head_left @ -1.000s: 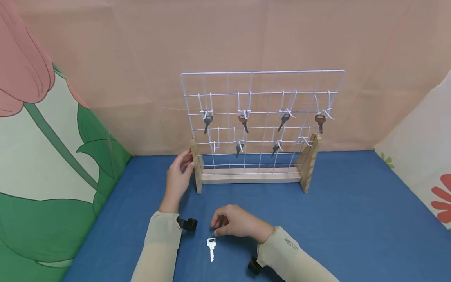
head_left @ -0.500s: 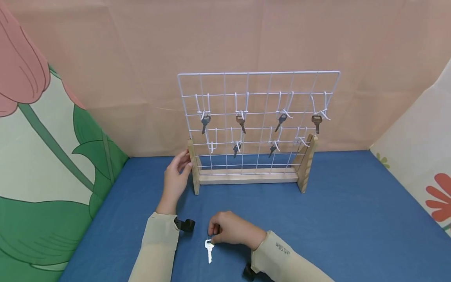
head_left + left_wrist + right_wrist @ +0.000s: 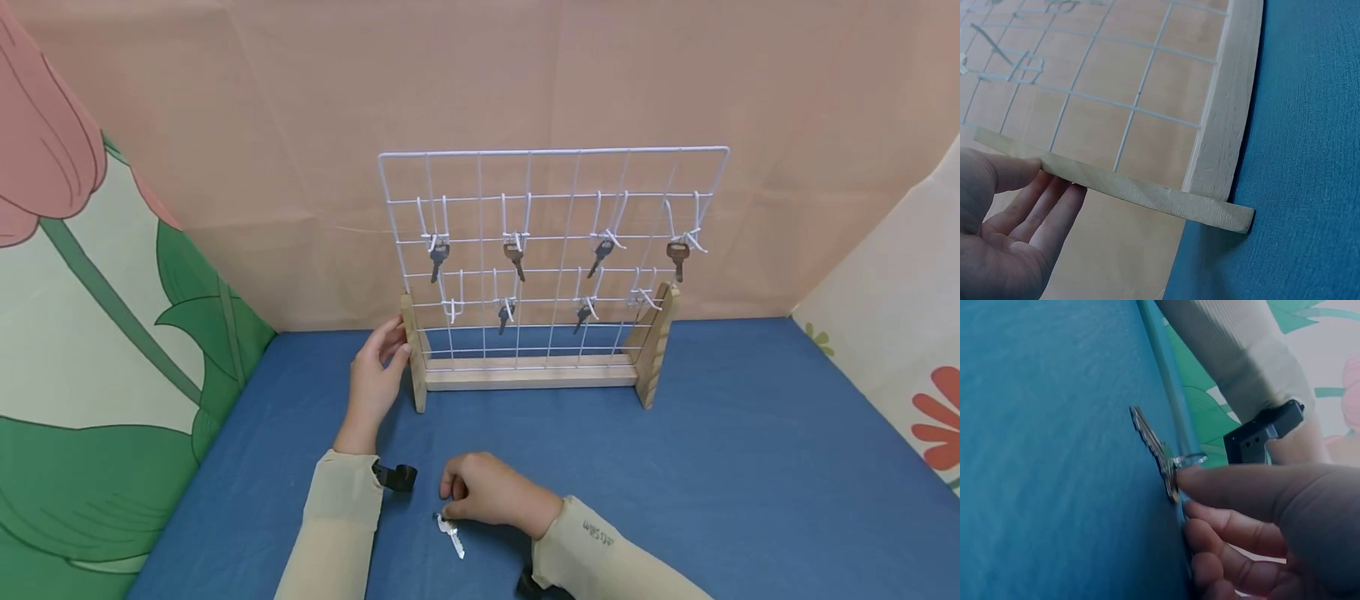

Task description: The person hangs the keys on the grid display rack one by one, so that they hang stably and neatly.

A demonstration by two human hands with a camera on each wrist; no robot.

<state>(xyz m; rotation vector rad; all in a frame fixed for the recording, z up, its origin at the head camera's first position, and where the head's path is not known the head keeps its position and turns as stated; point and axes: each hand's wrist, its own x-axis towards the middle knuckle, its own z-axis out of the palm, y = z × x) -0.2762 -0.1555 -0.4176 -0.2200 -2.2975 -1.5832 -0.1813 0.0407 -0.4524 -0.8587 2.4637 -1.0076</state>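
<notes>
A silver key [image 3: 452, 536] with a small metal ring [image 3: 1190, 460] is close over the blue cloth, nearest the wearer. My right hand [image 3: 498, 495] pinches it near its head; in the right wrist view the thumb [image 3: 1229, 487] presses at the ring, with the other fingers curled below. A white wire key rack [image 3: 551, 197] in a wooden stand [image 3: 531, 379] stands further back. With thumb and fingers on either side, my left hand [image 3: 375, 387] grips the stand's left wooden upright [image 3: 1147, 195]. Several dark keys, one of them a brown key [image 3: 678, 257], hang from the rack's hooks.
Two lower hooks, the far left hook [image 3: 452, 312] and the far right hook [image 3: 643, 298], carry no key. Behind the rack rises a tan backdrop [image 3: 300, 167]. Flower-printed panels flank the blue cloth [image 3: 750, 467] on the left and right.
My right hand has come down a little and pinches the key, whose blade has swung from pointing straight towards the wearer to pointing down-right. The left hand keeps its place on the upright.
</notes>
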